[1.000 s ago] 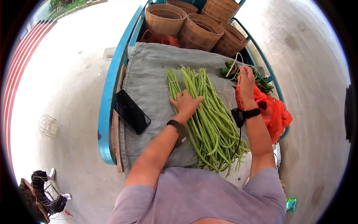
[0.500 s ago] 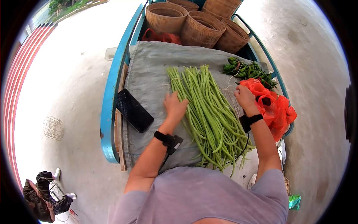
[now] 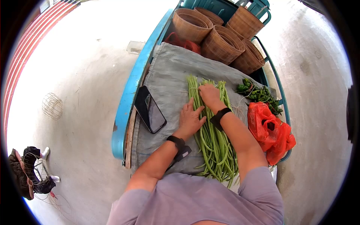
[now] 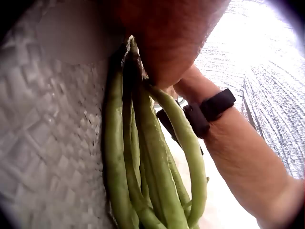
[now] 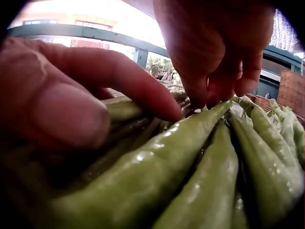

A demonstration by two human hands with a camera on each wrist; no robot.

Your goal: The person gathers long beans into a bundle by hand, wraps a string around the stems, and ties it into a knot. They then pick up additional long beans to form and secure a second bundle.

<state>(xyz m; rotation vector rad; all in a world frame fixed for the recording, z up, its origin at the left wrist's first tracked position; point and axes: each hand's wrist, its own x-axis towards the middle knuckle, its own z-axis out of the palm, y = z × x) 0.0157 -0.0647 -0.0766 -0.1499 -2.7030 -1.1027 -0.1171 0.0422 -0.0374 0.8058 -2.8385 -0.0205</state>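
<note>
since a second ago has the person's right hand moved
Yes. The right hand has left the orange plastic bag and gone leftward onto the long green beans.

No legible text, labels or numbers in any view. Phone (image 3: 150, 109) screen is dark. Orange bags (image 3: 272, 131) and baskets (image 3: 221, 43) carry no readable print.

Long beans (image 3: 213, 138): smooth green skin, waxy sheen, bright highlights in the right wrist view. Cloth (image 3: 168, 75) underneath: coarse woven sacking, grey, matt. Cart rim (image 3: 131, 97): smooth blue paint, worn spot near the corner. Plank (image 3: 129, 138) alongside: bare weathered wood. Baskets (image 3: 191, 24): woven cane, matt brown. Phone (image 3: 150, 109): glossy black face. Bag (image 3: 272, 131): thin crinkled red plastic, shiny. Floor (image 3: 86, 67): rough pale concrete.
</note>
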